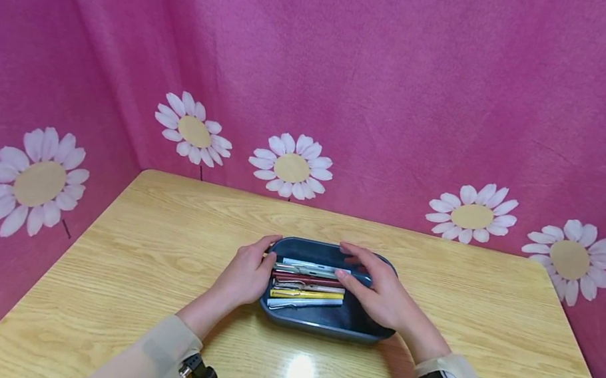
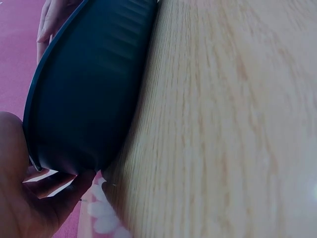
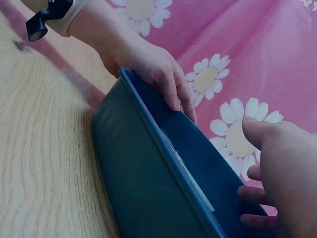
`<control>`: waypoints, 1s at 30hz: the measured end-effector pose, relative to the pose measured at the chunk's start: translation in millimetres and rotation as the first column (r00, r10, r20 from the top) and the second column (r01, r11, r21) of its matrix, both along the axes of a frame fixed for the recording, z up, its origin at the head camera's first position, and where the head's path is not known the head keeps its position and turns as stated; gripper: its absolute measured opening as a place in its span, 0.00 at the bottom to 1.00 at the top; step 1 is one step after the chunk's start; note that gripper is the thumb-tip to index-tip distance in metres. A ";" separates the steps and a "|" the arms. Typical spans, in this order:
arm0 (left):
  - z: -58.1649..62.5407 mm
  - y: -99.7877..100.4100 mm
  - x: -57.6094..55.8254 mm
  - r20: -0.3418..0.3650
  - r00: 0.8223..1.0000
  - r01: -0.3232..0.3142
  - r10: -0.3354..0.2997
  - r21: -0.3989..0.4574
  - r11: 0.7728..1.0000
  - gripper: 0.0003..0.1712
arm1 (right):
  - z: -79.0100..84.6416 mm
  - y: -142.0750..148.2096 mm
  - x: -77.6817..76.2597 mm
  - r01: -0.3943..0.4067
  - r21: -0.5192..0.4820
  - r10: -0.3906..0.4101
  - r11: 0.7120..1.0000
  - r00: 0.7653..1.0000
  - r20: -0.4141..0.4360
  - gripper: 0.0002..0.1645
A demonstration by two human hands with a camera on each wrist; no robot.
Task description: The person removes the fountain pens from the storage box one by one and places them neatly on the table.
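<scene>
- Between the left hand (image 1: 245, 275) and the right hand (image 1: 384, 296), the pens (image 1: 308, 295) lie in the way.
- Below the right hand, the dark blue tray (image 1: 320, 331) has free floor.
- Outward of both hands, the table (image 1: 500, 312) leaves passage.

Wrist views close beside tray (image 2: 86, 106)

The left hand (image 3: 151, 64) grips a blue tray (image 3: 136, 163) with apparently a pen (image 3: 196, 184) inside, the right hand (image 3: 287, 171) nearby.
</scene>
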State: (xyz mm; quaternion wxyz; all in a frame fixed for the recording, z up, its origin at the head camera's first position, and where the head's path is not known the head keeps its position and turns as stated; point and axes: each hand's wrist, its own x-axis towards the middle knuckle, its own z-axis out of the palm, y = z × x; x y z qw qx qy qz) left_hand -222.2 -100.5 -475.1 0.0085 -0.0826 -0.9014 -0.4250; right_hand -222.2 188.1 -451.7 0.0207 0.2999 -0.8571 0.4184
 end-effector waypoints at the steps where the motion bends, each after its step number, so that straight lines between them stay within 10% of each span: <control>1: 0.1 -0.1 0.1 0.003 1.000 -0.001 0.001 0.002 1.000 0.27 | -0.4 -0.3 -0.4 -0.002 -0.006 0.002 1.000 1.000 0.008 0.33; 30: -0.6 0.0 1.0 0.001 1.000 0.010 -0.010 0.039 0.999 0.26 | -1.2 -8.4 -12.0 -0.022 0.058 0.013 0.998 0.990 0.141 0.26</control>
